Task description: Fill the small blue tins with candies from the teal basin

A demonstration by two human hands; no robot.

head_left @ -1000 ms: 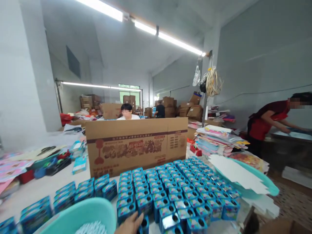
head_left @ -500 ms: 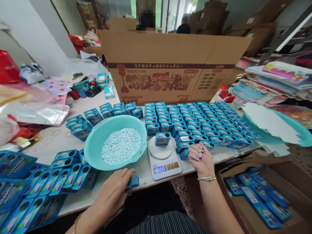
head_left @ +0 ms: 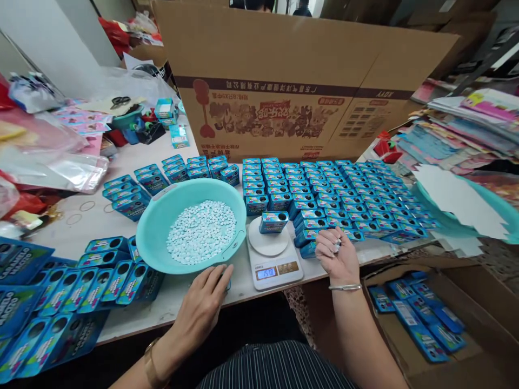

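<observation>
My left hand (head_left: 206, 294) curls over a small blue candy box (head_left: 228, 283) at the table's front edge; most of that box is hidden beneath the fingers. My right hand (head_left: 335, 253), palm turned up and fingers folded in, holds a few small pale candies (head_left: 337, 246). Between the hands stands a white digital scale (head_left: 259, 259) with a lit display and one upright blue candy box (head_left: 274, 222) on its round plate. To its left, a turquoise basin (head_left: 152, 237) holds many pale candies (head_left: 200, 232).
Rows of blue candy boxes (head_left: 352, 189) fill the table behind the scale, and more boxes (head_left: 93, 283) stand at left. A large cardboard carton (head_left: 292, 65) rises at the back. Below right, an open carton (head_left: 381, 351) contains blue boxes. Papers (head_left: 462, 205) lie on another turquoise basin.
My left hand has moved slightly right and closed further over the blue box. My right hand stays beside the scale with the candies. The view has tilted down, and the scale's reading differs.
</observation>
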